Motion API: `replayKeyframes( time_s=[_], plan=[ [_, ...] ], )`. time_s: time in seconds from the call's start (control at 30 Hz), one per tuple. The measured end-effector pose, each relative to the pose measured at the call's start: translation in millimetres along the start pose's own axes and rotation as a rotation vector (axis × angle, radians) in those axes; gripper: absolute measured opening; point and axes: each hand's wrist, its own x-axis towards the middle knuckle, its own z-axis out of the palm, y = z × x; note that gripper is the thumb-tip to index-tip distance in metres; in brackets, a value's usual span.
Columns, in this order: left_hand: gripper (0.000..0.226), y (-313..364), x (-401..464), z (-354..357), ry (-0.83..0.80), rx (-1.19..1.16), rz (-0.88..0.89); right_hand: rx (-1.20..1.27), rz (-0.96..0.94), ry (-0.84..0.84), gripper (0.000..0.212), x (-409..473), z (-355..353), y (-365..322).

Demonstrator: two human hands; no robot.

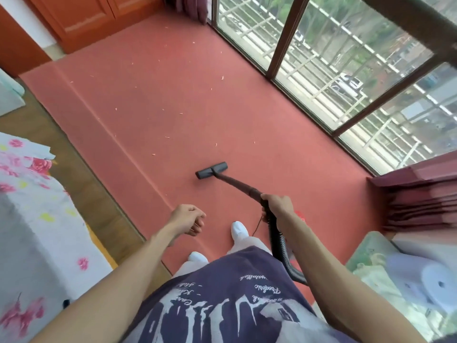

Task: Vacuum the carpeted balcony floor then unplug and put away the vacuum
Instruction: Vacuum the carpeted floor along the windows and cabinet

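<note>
The red carpet runs from my feet to the far cabinet, with several pale scraps scattered on it. A dark vacuum floor head lies flat on the carpet ahead of me, joined to a dark wand. My right hand is shut on the wand's upper end, where the black ribbed hose bends down behind my right side. My left hand hangs free over the carpet edge, fingers loosely curled and holding nothing. The vacuum body is hidden apart from a red bit behind my right wrist.
Tall brown-framed windows line the right side. An orange wooden cabinet closes the far end. Folded maroon curtain sits at the right, a flowered cloth-covered surface at the left past a strip of wood floor. A thin cord trails by my right foot.
</note>
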Motion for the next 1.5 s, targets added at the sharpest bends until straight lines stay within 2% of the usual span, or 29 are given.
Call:
replayKeyframes(
  time_s=[0.13,0.33,0.5,0.87,1.13,1.37,1.5],
  plan=[
    [0.016,8.2,12.2,9.5,-0.036,0.073,0.009,0.100,0.061,-0.086,0.017,-16.6,11.5,20.2],
    [0.019,48.7,24.4,28.8,-0.083,0.248,0.077,0.017,0.133,-0.178,0.022,-11.8,31.4,18.4],
    [0.020,79.2,37.1,34.1,-0.098,0.273,0.080,-0.053,0.098,-0.205,0.019,0.4,42.7,-1.5],
    [0.017,111.0,73.6,-9.3,0.081,0.160,0.011,0.056,0.193,-0.338,0.017,100.2,79.3,-81.4],
    [0.017,142.7,100.0,-27.9,0.020,0.180,0.035,0.240,0.200,-0.237,0.015,128.9,87.4,-130.3],
    [0.017,198.6,140.1,-55.5,-0.145,0.332,0.083,0.502,0.231,-0.046,0.014,84.3,73.5,-118.5],
    [0.018,223.1,161.1,-64.9,-0.207,0.434,0.113,0.648,0.284,-0.014,0.018,62.4,55.3,-106.7]
  ],
)
